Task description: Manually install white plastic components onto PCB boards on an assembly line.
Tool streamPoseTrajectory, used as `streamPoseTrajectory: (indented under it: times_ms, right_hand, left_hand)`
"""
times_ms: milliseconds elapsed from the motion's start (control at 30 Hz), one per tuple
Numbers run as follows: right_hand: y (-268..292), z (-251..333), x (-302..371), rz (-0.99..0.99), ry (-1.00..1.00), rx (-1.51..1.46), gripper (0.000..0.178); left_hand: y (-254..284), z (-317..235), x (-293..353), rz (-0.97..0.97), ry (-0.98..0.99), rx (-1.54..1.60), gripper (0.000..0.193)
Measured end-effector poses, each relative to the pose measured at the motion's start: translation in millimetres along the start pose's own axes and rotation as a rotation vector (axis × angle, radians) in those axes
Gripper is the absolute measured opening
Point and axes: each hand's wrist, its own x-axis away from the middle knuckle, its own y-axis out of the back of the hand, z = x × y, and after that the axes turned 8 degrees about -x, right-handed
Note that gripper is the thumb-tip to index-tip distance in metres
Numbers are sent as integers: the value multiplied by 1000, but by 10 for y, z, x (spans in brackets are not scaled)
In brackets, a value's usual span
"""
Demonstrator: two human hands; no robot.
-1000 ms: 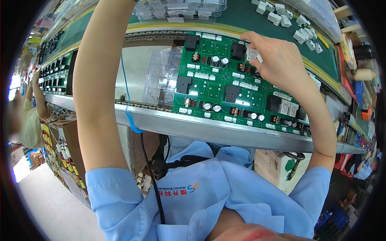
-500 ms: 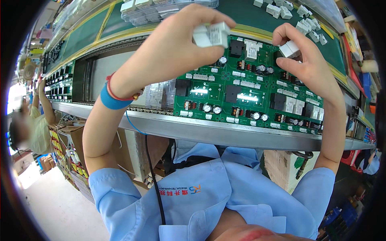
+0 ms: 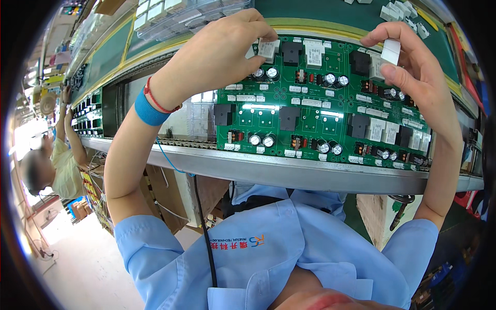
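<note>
A green circuit board panel [image 3: 253, 118] lies on the metal rail in front of me. My left hand [image 3: 219, 54], a blue band at its wrist, pinches a white rectangular relay [image 3: 267, 50] low over the panel's far left part, beside a black block [image 3: 291, 53]. Whether this relay touches the board I cannot tell. Between thumb and fingers, my right hand [image 3: 424, 70] grips another white relay [image 3: 391, 51], held above the panel's far right part. Fitted white relays [image 3: 313, 53] and tall round capacitors [image 3: 329, 79] stand on the boards.
Clear plastic trays of white relays [image 3: 173, 10] stand beyond my left hand. Loose white relays [image 3: 397, 11] lie on the green belt at far right. A metal rail [image 3: 289, 172] runs along the near side. Another person [image 3: 64, 160] works at far left.
My left hand has brought its relay down and leftward to the board's far left part. My right hand has shifted right, its relay now turned more upright. The view has shifted slightly.
</note>
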Motion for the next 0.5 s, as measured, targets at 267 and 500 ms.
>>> streamPoseTrajectory:
  times_ms: [267,500]
  right_hand:
    - [-16,-24,28,-50,28,16,31]
    - [-34,-30,43,-23,93,34,26]
  left_hand:
    - [46,34,-52,66,25,-50,30]
    - [249,61,-147,186,-73,-63,30]
